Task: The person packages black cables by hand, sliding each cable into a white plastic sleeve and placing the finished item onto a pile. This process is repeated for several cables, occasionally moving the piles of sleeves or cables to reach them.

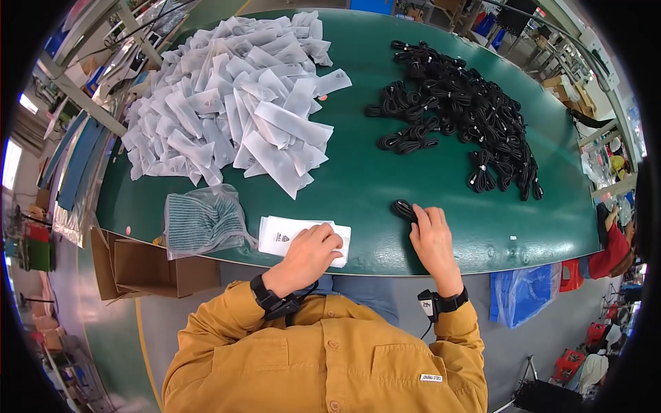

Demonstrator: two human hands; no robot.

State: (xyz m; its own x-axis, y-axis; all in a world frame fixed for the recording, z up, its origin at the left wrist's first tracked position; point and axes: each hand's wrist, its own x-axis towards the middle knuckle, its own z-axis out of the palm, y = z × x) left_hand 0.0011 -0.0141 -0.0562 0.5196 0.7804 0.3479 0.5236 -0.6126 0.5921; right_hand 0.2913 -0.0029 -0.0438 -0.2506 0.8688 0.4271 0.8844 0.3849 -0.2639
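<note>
Near the table's front edge, my left hand rests with curled fingers on a small stack of flat white bags. Its fingertips pinch at the stack's right end. To the right, my right hand has its fingers closed on one end of a coiled black cable, just above the green table. Farther off on the right lies a large heap of similar coiled black cables. A big pile of filled whitish translucent bags covers the far left of the table.
A clear plastic bag with green striped material sits left of the white stack. Below the table's left edge stands an open cardboard box. A blue bin with plastic lining is below the right edge. Metal racks flank the left side.
</note>
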